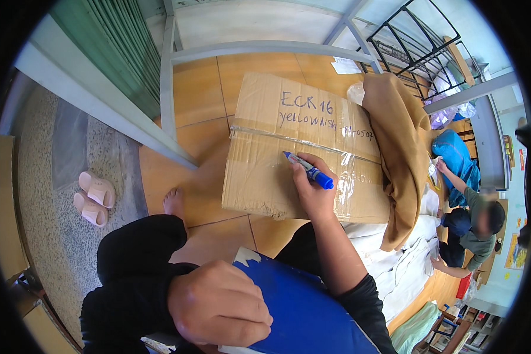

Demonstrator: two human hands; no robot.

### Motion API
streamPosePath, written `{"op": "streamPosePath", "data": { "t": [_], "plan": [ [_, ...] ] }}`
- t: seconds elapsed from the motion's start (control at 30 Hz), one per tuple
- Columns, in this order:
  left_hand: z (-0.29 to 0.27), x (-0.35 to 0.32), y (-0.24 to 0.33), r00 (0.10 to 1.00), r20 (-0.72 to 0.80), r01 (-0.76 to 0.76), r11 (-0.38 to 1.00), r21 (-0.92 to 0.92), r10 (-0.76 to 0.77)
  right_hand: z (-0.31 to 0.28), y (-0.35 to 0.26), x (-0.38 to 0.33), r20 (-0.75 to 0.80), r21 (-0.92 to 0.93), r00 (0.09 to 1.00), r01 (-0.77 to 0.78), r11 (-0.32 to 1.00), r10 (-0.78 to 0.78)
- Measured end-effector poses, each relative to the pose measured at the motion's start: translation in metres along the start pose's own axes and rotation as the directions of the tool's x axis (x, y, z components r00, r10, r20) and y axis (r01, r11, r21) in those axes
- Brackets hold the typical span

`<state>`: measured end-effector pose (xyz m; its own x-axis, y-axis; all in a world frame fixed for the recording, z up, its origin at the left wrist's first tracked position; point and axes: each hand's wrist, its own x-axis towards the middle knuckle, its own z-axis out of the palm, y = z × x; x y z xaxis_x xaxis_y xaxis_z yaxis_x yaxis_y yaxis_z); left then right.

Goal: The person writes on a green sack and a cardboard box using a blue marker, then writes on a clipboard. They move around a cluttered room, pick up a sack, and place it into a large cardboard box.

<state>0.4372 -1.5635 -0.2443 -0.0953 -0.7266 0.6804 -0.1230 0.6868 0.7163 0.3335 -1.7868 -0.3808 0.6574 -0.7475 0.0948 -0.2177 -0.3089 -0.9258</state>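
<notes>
A blue marker (pixel 310 171) is pinched in my right hand (pixel 315 186), its tip pointing up and left just over the side of a cardboard box (pixel 265 177). Clear tape runs across the box, and dark handwriting marks its upper part. My left hand (pixel 224 304) is curled into a fist at the left edge of a blue board or folder (pixel 312 310), which lies across my lap. Whatever its fingers hold, if anything, is hidden. A brown cloth (pixel 401 159) drapes over the box's right end.
Pink slippers (pixel 94 197) lie on the grey floor at left. White cloth (pixel 395 265) spreads right of the box. Farther right, another person (pixel 475 224) crouches by a blue bag (pixel 454 159). A grey metal frame (pixel 265 48) stands behind the box, near a black rack (pixel 419 44).
</notes>
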Motion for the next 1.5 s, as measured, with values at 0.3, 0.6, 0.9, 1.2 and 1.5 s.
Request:
{"op": "streamPosePath", "data": {
  "t": [0.3, 0.6, 0.9, 1.2, 1.5],
  "plan": [
    [0.006, -0.008, -0.002, 0.996, -0.084, 0.029, 1.000, 0.004, -0.028, 0.000, -0.001, 0.000, 0.003, -0.186, 0.990, 0.136, 0.973, -0.138],
    [-0.005, 0.009, 0.000, 0.995, 0.001, 0.096, 0.995, -0.006, -0.096, -0.002, 0.004, 0.000, -0.055, -0.110, 0.992, 0.108, 0.988, -0.115],
    [-0.009, 0.014, -0.004, 0.993, -0.026, 0.115, 0.993, -0.031, -0.115, -0.001, 0.003, 0.005, -0.131, -0.065, 0.991, 0.033, 0.997, -0.041],
    [-0.008, 0.015, -0.008, 0.995, -0.044, 0.083, 0.995, -0.046, -0.085, -0.009, 0.005, -0.004, -0.111, -0.146, 0.989, 0.081, 0.986, -0.098],
    [-0.005, 0.014, -0.010, 0.994, -0.079, 0.074, 0.996, -0.039, -0.077, -0.010, 0.009, 0.002, -0.219, -0.022, 0.975, 0.029, 0.999, -0.033]
  ]
}}
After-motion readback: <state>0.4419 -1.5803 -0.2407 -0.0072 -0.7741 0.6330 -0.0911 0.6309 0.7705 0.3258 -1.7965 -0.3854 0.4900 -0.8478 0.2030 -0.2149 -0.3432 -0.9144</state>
